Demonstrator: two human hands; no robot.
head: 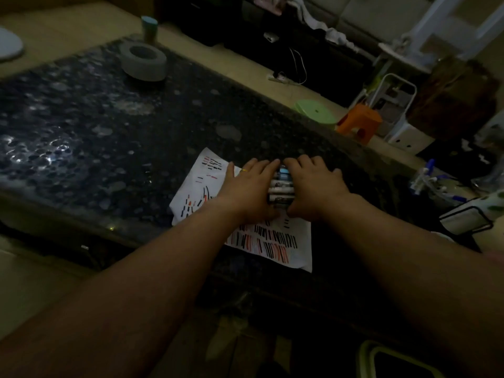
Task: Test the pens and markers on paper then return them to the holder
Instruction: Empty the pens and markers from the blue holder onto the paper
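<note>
A bundle of several markers (282, 186) with white barrels lies side by side on a white sheet of paper (297, 257). The sheet is covered with black and red test strokes. My left hand (245, 186) covers the markers' left ends and my right hand (316, 184) covers their right ends. The fingers of both hands reach over the far side of the bundle and the thumbs curl in at the near side, so the markers are enclosed between the two hands. The paper rests on a dark speckled stone table (81, 126).
A grey ring-shaped object (143, 61) and a teal-topped cup (149, 27) stand at the table's far end. A clear container with blue pens (425, 178) sits to the right. A green stool (316, 110) and an orange stool (360, 122) stand on the floor beyond the table edge.
</note>
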